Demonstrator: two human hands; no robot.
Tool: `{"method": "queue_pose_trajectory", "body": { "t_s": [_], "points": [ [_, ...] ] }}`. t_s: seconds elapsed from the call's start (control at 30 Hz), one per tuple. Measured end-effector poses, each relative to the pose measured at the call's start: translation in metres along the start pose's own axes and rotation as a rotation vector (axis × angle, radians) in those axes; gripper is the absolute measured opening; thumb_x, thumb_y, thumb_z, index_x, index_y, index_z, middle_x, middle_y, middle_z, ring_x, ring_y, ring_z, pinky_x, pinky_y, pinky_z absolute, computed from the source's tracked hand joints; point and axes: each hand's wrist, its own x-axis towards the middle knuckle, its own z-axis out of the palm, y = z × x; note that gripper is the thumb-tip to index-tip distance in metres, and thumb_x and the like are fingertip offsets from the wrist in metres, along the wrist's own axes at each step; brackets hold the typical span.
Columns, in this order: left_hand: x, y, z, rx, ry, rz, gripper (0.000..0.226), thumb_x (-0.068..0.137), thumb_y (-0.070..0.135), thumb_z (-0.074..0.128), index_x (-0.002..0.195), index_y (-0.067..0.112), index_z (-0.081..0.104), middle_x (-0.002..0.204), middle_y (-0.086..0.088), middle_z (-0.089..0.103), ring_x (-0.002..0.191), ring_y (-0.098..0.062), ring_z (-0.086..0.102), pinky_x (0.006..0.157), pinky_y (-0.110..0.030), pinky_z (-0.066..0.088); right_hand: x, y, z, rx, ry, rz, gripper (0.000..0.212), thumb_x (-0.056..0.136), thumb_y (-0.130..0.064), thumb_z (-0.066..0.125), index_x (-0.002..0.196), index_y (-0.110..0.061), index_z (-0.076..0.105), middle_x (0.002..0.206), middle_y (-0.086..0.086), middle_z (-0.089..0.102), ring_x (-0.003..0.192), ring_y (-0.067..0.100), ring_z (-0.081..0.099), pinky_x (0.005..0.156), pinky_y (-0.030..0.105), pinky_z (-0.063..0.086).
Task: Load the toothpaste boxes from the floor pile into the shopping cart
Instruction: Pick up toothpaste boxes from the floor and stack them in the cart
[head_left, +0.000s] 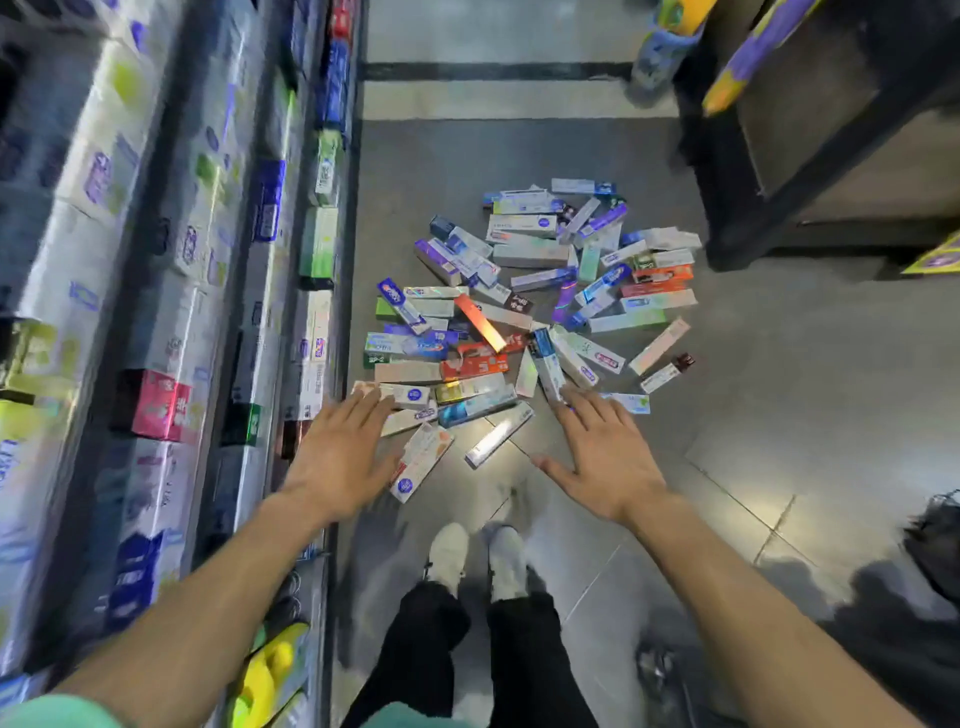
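Observation:
A wide pile of toothpaste boxes (524, 317) in many colours lies scattered on the grey tiled floor ahead of my feet. My left hand (340, 457) stretches forward with straight fingers over the pile's near left edge, holding nothing. My right hand (605, 457) reaches out the same way, fingers spread, above the pile's near right edge, also empty. A white box with a blue dot (421, 462) lies between the two hands. Part of a dark cart (935, 540) shows at the right edge.
Store shelves (171, 312) packed with boxed toothpaste run along the left. A dark display stand (810, 156) rises at the upper right. My white shoes (475, 558) stand just behind the pile. Bare floor tiles (779, 415) spread to the right.

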Motion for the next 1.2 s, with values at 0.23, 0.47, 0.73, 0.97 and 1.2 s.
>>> {"method": "queue_pose_trajectory", "body": {
  "t_s": [0.23,0.47,0.73,0.97,1.2],
  "points": [
    [0.08,-0.009,0.129,-0.103,0.019,-0.014,0.071,0.089,0.048,0.048,0.146,0.006,0.05,0.149,-0.015,0.052,0.14,-0.035,0.046,0.114,-0.053,0.038,0.113,0.026,0.125,-0.026,-0.068,-0.11,0.09,0.087,-0.071,0.021,0.158,-0.016,0.027,0.165,0.008,0.025,0.153,0.03,0.018,0.125,0.046,0.008],
    [0.148,-0.055,0.336,-0.136,0.013,-0.026,0.074,0.092,0.052,0.04,0.149,0.006,0.045,0.154,-0.016,0.046,0.142,-0.038,0.042,0.117,-0.052,0.034,0.208,0.035,0.344,-0.054,-0.185,-0.23,0.091,0.089,-0.067,0.055,0.16,-0.023,0.019,0.169,0.004,0.011,0.156,0.026,0.009,0.126,0.048,0.007],
    [0.228,-0.094,0.503,-0.099,0.058,-0.036,0.075,0.097,0.053,0.038,0.159,0.012,0.026,0.167,-0.007,0.022,0.154,-0.027,0.019,0.123,-0.035,0.003,0.307,0.072,0.505,-0.152,-0.135,-0.31,0.09,0.086,-0.059,0.067,0.158,-0.027,0.023,0.168,0.003,0.017,0.154,0.026,0.014,0.124,0.046,0.007],
    [0.251,-0.115,0.546,0.054,0.002,0.052,0.08,0.102,0.06,0.034,0.163,0.015,0.009,0.17,-0.004,0.008,0.157,-0.022,0.006,0.124,-0.035,-0.001,0.348,0.094,0.558,-0.288,-0.041,-0.369,0.067,0.079,-0.053,0.071,0.138,-0.025,0.055,0.139,0.005,0.058,0.136,0.03,0.045,0.119,0.05,0.022],
    [0.225,-0.134,0.553,0.007,0.042,-0.024,0.089,0.094,0.069,0.02,0.16,0.01,0.019,0.167,-0.01,0.02,0.155,-0.025,0.017,0.125,-0.036,0.006,0.361,0.08,0.545,-0.327,-0.096,-0.341,0.057,0.085,-0.06,0.066,0.129,-0.028,0.05,0.126,0.001,0.06,0.121,0.025,0.053,0.11,0.044,0.033]
  ]
}}
